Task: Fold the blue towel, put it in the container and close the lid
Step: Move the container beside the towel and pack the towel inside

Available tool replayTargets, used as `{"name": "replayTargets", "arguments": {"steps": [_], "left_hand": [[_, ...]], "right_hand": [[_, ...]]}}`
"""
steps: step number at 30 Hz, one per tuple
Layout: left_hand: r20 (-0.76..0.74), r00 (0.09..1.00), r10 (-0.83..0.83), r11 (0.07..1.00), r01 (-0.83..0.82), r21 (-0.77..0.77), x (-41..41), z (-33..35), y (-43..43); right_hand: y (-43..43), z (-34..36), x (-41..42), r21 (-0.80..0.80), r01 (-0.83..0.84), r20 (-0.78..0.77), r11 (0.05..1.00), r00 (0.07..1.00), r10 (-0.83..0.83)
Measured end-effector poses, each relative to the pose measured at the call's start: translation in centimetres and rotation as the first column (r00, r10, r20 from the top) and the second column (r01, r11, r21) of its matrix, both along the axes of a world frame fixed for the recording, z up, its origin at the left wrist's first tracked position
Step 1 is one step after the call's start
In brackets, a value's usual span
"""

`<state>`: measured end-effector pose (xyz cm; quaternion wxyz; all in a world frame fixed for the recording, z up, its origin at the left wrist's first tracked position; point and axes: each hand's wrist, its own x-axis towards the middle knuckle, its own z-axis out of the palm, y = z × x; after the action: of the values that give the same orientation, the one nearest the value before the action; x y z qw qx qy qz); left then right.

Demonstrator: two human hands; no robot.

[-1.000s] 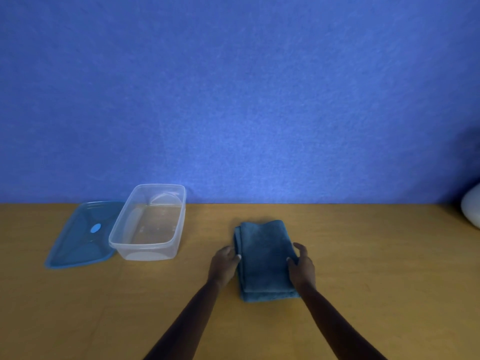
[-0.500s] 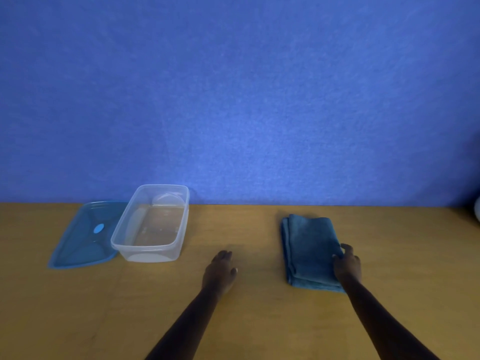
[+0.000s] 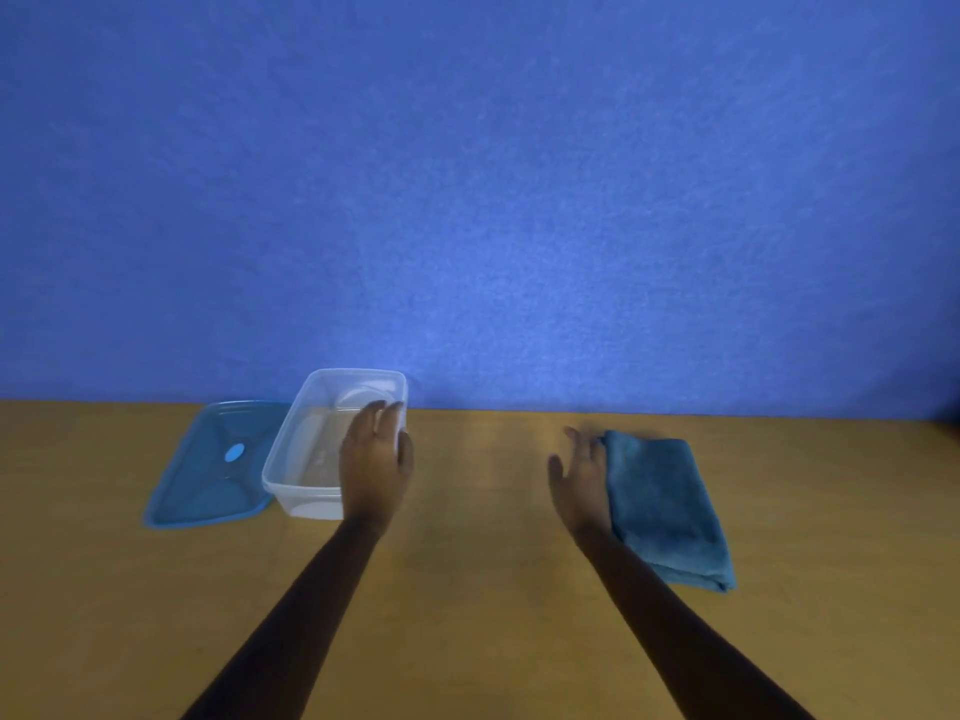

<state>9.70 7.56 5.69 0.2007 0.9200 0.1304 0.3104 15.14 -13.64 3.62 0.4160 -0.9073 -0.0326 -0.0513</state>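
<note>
Right of the container (image 3: 309, 504), the towel (image 3: 665, 504) looks soft and floppy: pinch its stacked edges. The right hand (image 3: 582, 483), grip spread, touches it; the left hand (image 3: 375, 462), spread, rests on the container.

Plenty of bare table (image 3: 483, 511) right of the clear plastic container (image 3: 306, 504), an open lane out to the folded blue towel (image 3: 660, 506). The container's mouth is uncovered, but the left hand (image 3: 375, 465) hangs over its right rim. The blue lid (image 3: 208, 470) lies flat, crowding its left side. Directly behind it, the blue wall (image 3: 467, 200) shuts things off. The right hand (image 3: 582, 480) guards the towel's container-side edge.
</note>
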Motion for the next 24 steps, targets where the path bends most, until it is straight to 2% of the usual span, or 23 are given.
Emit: {"name": "replayTargets", "arguments": {"steps": [6,11,17,24], "left_hand": [[-0.280,0.927,0.251,0.960,-0.274,-0.048,-0.7,0.1,6.4],[-0.461,0.838,0.292,0.894,-0.410,-0.179,-1.4,-0.8,9.1],[-0.463,0.852,0.245,0.796,-0.450,-0.406,-1.6,-1.6,10.4],[-0.369,0.886,0.282,0.750,-0.443,-0.491,-1.7,-1.4,10.6]], "right_hand": [[9.2,1.1,-1.1,0.184,-0.153,-0.153,0.971,0.971,0.182],[14.3,0.8,-1.9,0.221,-0.193,-0.361,0.956,0.894,0.264],[16.9,0.5,-2.8,0.192,-0.229,-0.455,0.954,0.841,0.294],[16.4,0.7,-2.2,0.215,-0.137,-0.465,0.967,0.856,0.225]]}}
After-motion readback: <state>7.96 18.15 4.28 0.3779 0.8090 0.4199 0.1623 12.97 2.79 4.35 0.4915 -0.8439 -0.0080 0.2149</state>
